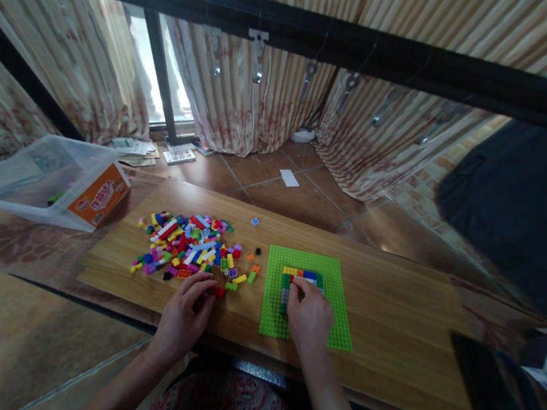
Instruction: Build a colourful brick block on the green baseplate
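Green baseplate (274, 299): flat on the table (400, 316), just right of the middle of the frame, below centre.
Brick outline (284, 295): low walls of yellow, orange, blue, green, grey and red on the baseplate, partly covered by the right hand.
Right hand (310, 314): over the outline, thumb and forefinger drawn close at its upper left corner; whether they pinch a piece cannot be told.
Left hand (188, 308): lower centre-left of the frame, fingers curled, tips at a red brick (218, 291); the grip on it cannot be told.
Loose bricks (192, 245): a many-coloured heap left of centre, a few strays between it and the baseplate.
Clear plastic box (45, 212): left edge of the frame, orange label (100, 195) on its near end.
Striped curtains (287, 99): across the top of the frame, behind a dark bar (298, 16).
White paper (289, 178): on the tiled floor (238, 167), above the table in view.
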Demonstrator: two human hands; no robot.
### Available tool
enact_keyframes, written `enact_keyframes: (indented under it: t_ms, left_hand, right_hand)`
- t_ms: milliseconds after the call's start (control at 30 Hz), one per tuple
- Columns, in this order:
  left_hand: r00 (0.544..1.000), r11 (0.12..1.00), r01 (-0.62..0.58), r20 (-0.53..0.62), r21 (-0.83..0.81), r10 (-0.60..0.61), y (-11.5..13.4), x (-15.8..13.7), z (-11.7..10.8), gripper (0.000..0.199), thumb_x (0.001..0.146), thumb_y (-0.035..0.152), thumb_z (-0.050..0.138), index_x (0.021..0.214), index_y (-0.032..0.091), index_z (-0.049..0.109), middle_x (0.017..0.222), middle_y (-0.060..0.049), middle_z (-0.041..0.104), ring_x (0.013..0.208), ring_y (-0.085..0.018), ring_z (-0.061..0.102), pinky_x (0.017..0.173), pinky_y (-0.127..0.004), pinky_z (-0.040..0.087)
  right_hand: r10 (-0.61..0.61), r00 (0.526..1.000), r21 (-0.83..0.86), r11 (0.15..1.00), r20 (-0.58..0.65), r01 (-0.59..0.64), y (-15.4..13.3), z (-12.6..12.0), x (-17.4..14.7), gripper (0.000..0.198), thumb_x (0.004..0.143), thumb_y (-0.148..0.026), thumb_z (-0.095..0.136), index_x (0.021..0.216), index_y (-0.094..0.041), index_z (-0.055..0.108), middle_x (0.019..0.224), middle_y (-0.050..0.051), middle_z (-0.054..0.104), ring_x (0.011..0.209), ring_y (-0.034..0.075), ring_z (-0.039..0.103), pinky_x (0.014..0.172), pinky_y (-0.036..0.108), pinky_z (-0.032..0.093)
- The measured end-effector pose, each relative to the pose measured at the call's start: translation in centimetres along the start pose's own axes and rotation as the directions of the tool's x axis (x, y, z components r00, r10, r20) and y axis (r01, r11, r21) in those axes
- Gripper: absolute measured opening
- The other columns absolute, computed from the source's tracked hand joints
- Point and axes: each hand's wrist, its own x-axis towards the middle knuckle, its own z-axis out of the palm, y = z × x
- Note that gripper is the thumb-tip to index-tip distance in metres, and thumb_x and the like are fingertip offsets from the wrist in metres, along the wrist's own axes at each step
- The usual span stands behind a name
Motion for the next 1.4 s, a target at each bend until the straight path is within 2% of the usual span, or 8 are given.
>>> enact_keyframes:
  t_ms: [167, 300, 500, 567, 667, 833, 1033, 1400]
  left_hand:
    - [1.0, 1.0, -0.024, -0.006, 0.015, 0.024, -0.2, 0.0, 0.3, 0.021, 0.087, 0.027, 0.051, 0.102, 0.02, 0.063, 0.116, -0.009, 0.059, 0.105, -0.022, 0.06, 0.091, -0.037, 0.052]
    - [0.999, 0.999, -0.033, -0.018, 0.025, 0.034, -0.4, 0.0, 0.2, 0.021, 0.088, 0.027, 0.051, 0.104, 0.02, 0.063, 0.117, -0.009, 0.058, 0.103, -0.021, 0.061, 0.089, -0.036, 0.053]
    - [0.98, 0.986, -0.148, -0.119, 0.079, 0.157, 1.6, -0.2, 0.3, 0.025, 0.09, 0.023, 0.051, 0.113, 0.019, 0.059, 0.122, -0.01, 0.057, 0.113, -0.022, 0.057, 0.094, -0.036, 0.05]
    - [0.966, 0.965, -0.246, -0.06, 0.09, 0.252, 3.1, 0.0, 1.3, 0.028, 0.09, 0.021, 0.049, 0.117, 0.019, 0.057, 0.122, -0.01, 0.059, 0.113, -0.022, 0.056, 0.095, -0.037, 0.049]
    - [0.904, 0.902, -0.418, 0.145, 0.108, 0.402, 5.6, 1.0, 3.7, 0.033, 0.091, 0.021, 0.048, 0.123, 0.018, 0.054, 0.125, -0.011, 0.059, 0.115, -0.023, 0.054, 0.099, -0.041, 0.045]
    - [0.827, 0.85, -0.495, 0.396, 0.179, 0.399, 8.3, 3.2, 7.4, 0.044, 0.09, 0.028, 0.051, 0.132, 0.016, 0.049, 0.139, -0.009, 0.05, 0.125, -0.028, 0.045, 0.105, -0.048, 0.038]
    - [0.78, 0.772, -0.564, 0.495, 0.294, 0.382, 8.0, 3.8, 8.7, 0.041, 0.094, 0.03, 0.043, 0.132, 0.016, 0.049, 0.14, -0.008, 0.05, 0.132, -0.027, 0.038, 0.105, -0.05, 0.034]
    - [0.734, 0.631, -0.656, 0.545, 0.414, 0.405, 8.4, 3.7, 8.7, 0.041, 0.097, 0.031, 0.036, 0.131, 0.014, 0.051, 0.139, -0.011, 0.051, 0.129, -0.026, 0.042, 0.109, -0.053, 0.027]
  right_hand:
    - [-0.054, 0.997, 0.057, 0.997, -0.058, 0.057, 0.5, 0.5, -0.1, 0.03, 0.09, -0.026, 0.042, 0.096, -0.018, 0.07, 0.1, 0.009, 0.071, 0.086, 0.019, 0.064, 0.078, 0.03, 0.044]
    - [-0.079, 0.984, 0.157, 0.982, -0.16, 0.105, 1.1, -0.7, -0.1, 0.033, 0.091, -0.031, 0.041, 0.094, -0.015, 0.07, 0.096, 0.011, 0.071, 0.084, 0.021, 0.065, 0.077, 0.032, 0.046]
    - [0.026, 0.961, 0.237, 0.971, -0.276, 0.042, 4.0, -3.5, -0.5, 0.033, 0.088, -0.038, 0.047, 0.092, -0.014, 0.07, 0.087, 0.01, 0.072, 0.071, 0.019, 0.064, 0.067, 0.029, 0.047]
    - [0.096, 0.953, 0.257, 0.966, -0.288, -0.019, 5.2, -3.8, -0.7, 0.033, 0.087, -0.039, 0.049, 0.092, -0.014, 0.07, 0.088, 0.01, 0.072, 0.072, 0.02, 0.064, 0.067, 0.03, 0.047]
    - [0.163, 0.943, 0.281, 0.957, -0.289, -0.079, 6.7, -3.5, -1.0, 0.033, 0.086, -0.04, 0.05, 0.092, -0.014, 0.071, 0.089, 0.011, 0.072, 0.075, 0.022, 0.065, 0.069, 0.032, 0.048]
    - [0.127, 0.948, 0.287, 0.957, -0.29, -0.04, 8.7, -2.5, -1.9, 0.036, 0.087, -0.041, 0.048, 0.092, -0.013, 0.07, 0.091, 0.013, 0.072, 0.079, 0.023, 0.066, 0.074, 0.035, 0.05]
    - [0.082, 0.949, 0.293, 0.956, -0.304, 0.011, 10.3, -1.7, -2.9, 0.032, 0.089, -0.037, 0.048, 0.093, -0.015, 0.069, 0.094, 0.012, 0.071, 0.084, 0.022, 0.066, 0.077, 0.035, 0.051]
    - [0.041, 0.947, 0.294, 0.954, -0.319, 0.057, 10.4, -1.3, -3.0, 0.027, 0.09, -0.034, 0.048, 0.095, -0.016, 0.068, 0.093, 0.011, 0.07, 0.086, 0.021, 0.064, 0.08, 0.036, 0.05]
